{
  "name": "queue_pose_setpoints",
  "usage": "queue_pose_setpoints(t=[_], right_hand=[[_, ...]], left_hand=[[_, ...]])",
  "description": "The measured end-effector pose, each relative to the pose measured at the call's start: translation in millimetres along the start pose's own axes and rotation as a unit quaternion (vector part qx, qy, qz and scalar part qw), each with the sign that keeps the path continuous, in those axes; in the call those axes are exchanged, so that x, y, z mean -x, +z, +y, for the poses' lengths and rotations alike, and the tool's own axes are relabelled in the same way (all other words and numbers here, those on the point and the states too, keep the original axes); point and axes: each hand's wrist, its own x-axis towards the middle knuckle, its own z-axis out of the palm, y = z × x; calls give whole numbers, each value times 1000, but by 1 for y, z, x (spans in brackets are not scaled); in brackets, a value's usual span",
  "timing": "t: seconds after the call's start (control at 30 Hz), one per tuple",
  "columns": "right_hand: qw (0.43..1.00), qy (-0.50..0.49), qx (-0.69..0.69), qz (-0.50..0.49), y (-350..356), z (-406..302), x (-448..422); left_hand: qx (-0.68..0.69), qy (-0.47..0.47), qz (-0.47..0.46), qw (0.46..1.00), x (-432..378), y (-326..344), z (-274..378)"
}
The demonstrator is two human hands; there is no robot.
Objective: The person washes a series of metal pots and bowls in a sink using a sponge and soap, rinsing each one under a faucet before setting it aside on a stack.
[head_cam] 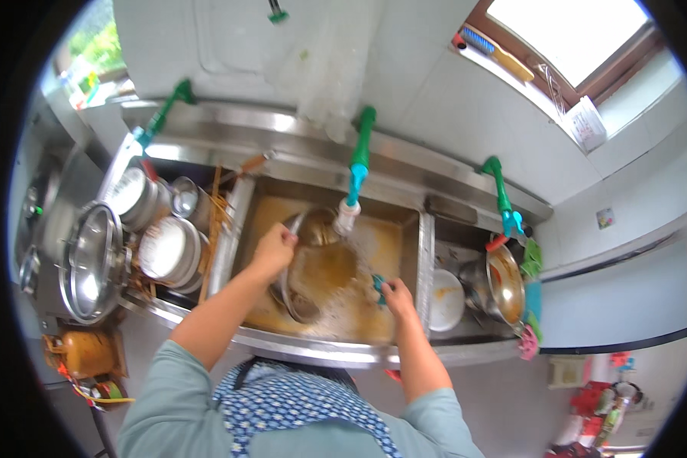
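Note:
My left hand (276, 250) grips the rim of a large round metal basin (302, 308) in the middle compartment of a stainless steel sink (409, 235). The basin sits tilted and partly under cloudy yellow-brown water (332, 266), so its far side is hard to make out. In my right hand (398, 296), to the right of the basin, is a teal scrubber or cloth (379, 288), close to the water's surface. Foam floats between the basin and the scrubber. Above the basin's far end hangs a green tap (362, 150) with a white nozzle (347, 216).
The left compartment holds stacked white bowls (163, 249), a metal cup (184, 196) and chopsticks (213, 229). A large metal basin (86, 266) stands farther left. In the right compartment are a white plate (445, 300) and a stained metal pan (505, 283) below another green tap (499, 189).

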Motion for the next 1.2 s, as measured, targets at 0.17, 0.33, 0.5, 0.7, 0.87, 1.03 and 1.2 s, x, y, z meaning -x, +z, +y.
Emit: queue_pose_setpoints(t=[0.17, 0.33, 0.5, 0.7, 0.87, 1.03, 1.2], right_hand=[[988, -99, 115, 10, -13, 10, -19], [941, -92, 315, -84, 21, 30, -36], [904, 8, 418, -91, 55, 119, -82], [941, -198, 251, -110, 6, -19, -38], [944, -269, 102, -161, -60, -22, -12], [945, -220, 54, -234, -88, -36, 70], [934, -262, 202, -134, -79, -21, 138]], left_hand=[[96, -31, 11, 995, 7, 13, -25], [150, -110, 30, 982, -1, 24, -82], [221, -86, 62, 970, 3, 55, -52], [106, -81, 113, 985, 26, 10, -38], [79, -38, 122, 989, 16, 8, -39], [65, -3, 110, 992, 7, 4, -50], [81, 14, 57, 995, 1, 8, -52]])
